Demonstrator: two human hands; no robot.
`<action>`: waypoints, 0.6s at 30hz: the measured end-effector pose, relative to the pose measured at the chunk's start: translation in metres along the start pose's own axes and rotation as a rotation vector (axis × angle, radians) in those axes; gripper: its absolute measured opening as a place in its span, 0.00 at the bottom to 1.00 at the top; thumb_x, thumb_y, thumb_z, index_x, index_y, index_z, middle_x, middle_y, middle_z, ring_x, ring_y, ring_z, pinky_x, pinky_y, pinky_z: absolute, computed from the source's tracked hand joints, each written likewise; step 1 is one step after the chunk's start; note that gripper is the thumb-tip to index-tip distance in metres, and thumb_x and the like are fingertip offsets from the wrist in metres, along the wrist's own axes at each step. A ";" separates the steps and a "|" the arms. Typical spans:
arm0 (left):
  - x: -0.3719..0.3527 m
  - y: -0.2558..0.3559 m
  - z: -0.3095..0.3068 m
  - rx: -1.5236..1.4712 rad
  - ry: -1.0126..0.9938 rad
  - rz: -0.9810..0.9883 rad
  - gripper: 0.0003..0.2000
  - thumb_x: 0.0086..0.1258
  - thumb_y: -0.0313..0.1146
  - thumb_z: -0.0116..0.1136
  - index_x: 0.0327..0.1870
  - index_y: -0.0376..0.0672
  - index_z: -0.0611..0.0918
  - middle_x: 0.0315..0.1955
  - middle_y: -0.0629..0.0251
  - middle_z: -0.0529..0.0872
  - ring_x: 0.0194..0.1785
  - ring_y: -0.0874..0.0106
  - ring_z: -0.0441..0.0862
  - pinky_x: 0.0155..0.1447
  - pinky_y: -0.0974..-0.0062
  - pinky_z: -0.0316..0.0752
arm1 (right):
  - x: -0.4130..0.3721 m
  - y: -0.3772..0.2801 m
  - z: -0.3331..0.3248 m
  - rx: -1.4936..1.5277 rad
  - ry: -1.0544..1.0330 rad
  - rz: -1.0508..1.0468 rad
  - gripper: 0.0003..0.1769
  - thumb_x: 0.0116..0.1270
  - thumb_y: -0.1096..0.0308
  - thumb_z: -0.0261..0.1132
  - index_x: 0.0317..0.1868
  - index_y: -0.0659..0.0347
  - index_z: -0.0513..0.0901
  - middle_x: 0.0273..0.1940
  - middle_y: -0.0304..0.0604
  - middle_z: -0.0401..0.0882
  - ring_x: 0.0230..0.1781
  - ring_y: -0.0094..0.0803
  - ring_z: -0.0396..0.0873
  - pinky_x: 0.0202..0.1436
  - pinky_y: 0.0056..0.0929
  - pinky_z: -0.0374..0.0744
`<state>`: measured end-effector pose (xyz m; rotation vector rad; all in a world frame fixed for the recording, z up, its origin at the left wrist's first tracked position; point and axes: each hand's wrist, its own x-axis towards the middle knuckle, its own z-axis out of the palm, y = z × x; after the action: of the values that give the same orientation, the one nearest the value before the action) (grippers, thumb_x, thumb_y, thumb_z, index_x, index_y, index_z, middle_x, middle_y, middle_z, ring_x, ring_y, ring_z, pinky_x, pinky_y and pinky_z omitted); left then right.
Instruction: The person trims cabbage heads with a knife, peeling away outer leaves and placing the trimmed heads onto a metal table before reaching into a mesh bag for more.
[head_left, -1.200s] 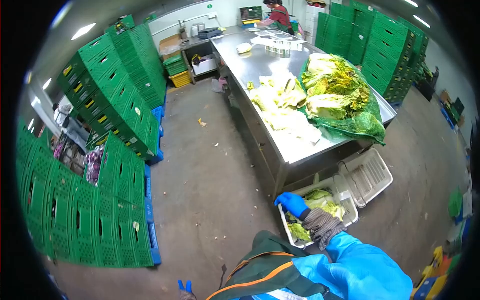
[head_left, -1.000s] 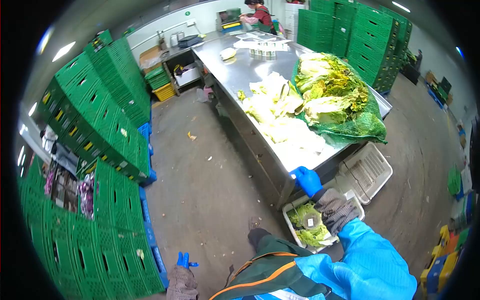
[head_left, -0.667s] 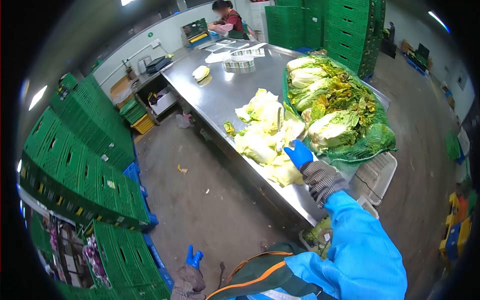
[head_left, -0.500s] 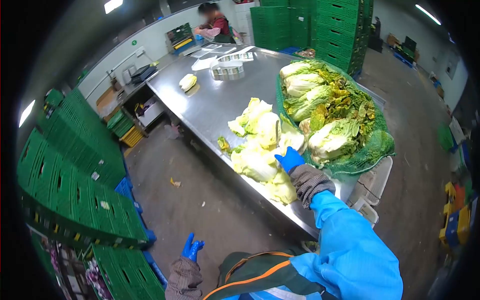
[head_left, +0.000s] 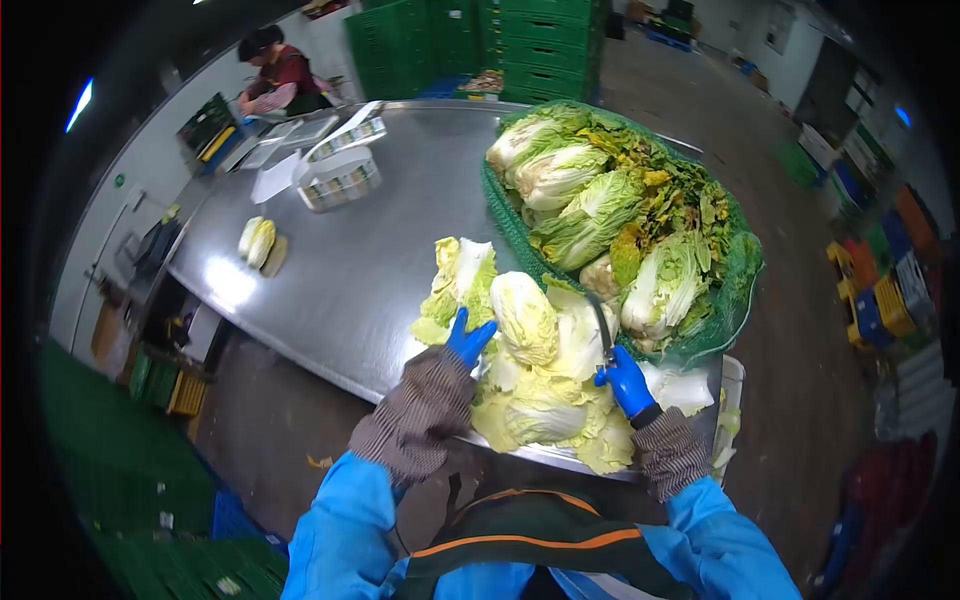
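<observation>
Pale yellow-green cabbage (head_left: pixel 525 318) lies among loose leaves (head_left: pixel 605 442) on steel table (head_left: pixel 330 290). Left hand (head_left: pixel 468 338) spread open just beside it; right hand (head_left: pixel 625 384) grips curved knife (head_left: pixel 603 325). Green mesh bag (head_left: pixel 742 272) holds greener heads (head_left: pixel 588 218), yellow-brown wilted foliage (head_left: pixel 690 190).

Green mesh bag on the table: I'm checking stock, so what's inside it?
The green mesh bag holds several cabbage heads, with yellowed and browned leaves among them. Anything beneath this top layer is covered, so the total can't be counted.
</observation>
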<state>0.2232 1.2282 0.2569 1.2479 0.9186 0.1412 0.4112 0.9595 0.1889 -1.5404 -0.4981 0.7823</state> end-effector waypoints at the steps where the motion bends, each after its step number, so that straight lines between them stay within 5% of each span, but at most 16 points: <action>1: 0.031 0.004 0.007 0.004 -0.010 0.020 0.39 0.67 0.49 0.57 0.74 0.59 0.48 0.64 0.58 0.70 0.62 0.59 0.71 0.63 0.58 0.65 | -0.009 -0.012 0.008 -0.055 0.052 0.023 0.23 0.61 0.72 0.57 0.58 0.62 0.71 0.35 0.38 0.78 0.30 0.27 0.76 0.34 0.25 0.76; 4: 0.105 0.005 0.037 0.019 -0.020 0.054 0.39 0.65 0.46 0.60 0.73 0.56 0.51 0.63 0.56 0.71 0.61 0.59 0.72 0.62 0.58 0.68 | -0.030 -0.054 0.038 -0.331 0.267 -0.012 0.24 0.64 0.64 0.62 0.61 0.56 0.71 0.38 0.41 0.80 0.33 0.29 0.78 0.38 0.28 0.77; 7: 0.147 -0.006 0.049 0.047 -0.017 0.118 0.39 0.62 0.44 0.63 0.72 0.53 0.53 0.62 0.55 0.71 0.60 0.58 0.73 0.61 0.58 0.70 | -0.040 -0.107 0.038 -0.503 0.247 0.034 0.23 0.65 0.61 0.64 0.59 0.57 0.73 0.40 0.43 0.81 0.36 0.32 0.80 0.41 0.31 0.77; 9: 0.160 -0.020 0.046 0.054 -0.035 0.167 0.39 0.61 0.42 0.65 0.71 0.51 0.55 0.61 0.54 0.71 0.59 0.58 0.73 0.60 0.59 0.71 | -0.045 -0.130 0.014 -0.794 0.290 -0.152 0.16 0.67 0.58 0.63 0.50 0.58 0.79 0.27 0.41 0.79 0.26 0.29 0.78 0.32 0.30 0.77; 13: 0.177 -0.041 0.019 0.052 -0.074 0.267 0.39 0.57 0.38 0.69 0.69 0.47 0.59 0.59 0.52 0.72 0.58 0.57 0.74 0.59 0.59 0.74 | -0.038 -0.134 -0.064 -0.089 0.296 0.080 0.14 0.69 0.58 0.61 0.41 0.62 0.81 0.20 0.35 0.72 0.17 0.19 0.71 0.22 0.20 0.70; 16: 0.187 -0.052 -0.004 -0.020 -0.102 0.214 0.39 0.55 0.35 0.72 0.67 0.43 0.62 0.58 0.51 0.72 0.57 0.56 0.75 0.58 0.59 0.76 | -0.041 -0.125 -0.117 -0.121 0.303 0.033 0.14 0.70 0.60 0.60 0.42 0.64 0.81 0.21 0.36 0.74 0.18 0.21 0.72 0.23 0.20 0.72; 18: 0.154 -0.038 0.006 -0.174 -0.128 -0.005 0.41 0.57 0.33 0.70 0.69 0.45 0.57 0.58 0.52 0.72 0.56 0.56 0.76 0.55 0.56 0.78 | -0.054 -0.131 -0.153 -0.094 0.287 0.034 0.14 0.69 0.60 0.60 0.42 0.64 0.82 0.22 0.37 0.75 0.19 0.21 0.73 0.24 0.20 0.73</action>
<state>0.3131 1.2957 0.1440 1.0811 0.7815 0.1329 0.5040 0.8330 0.3268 -1.7188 -0.3001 0.5576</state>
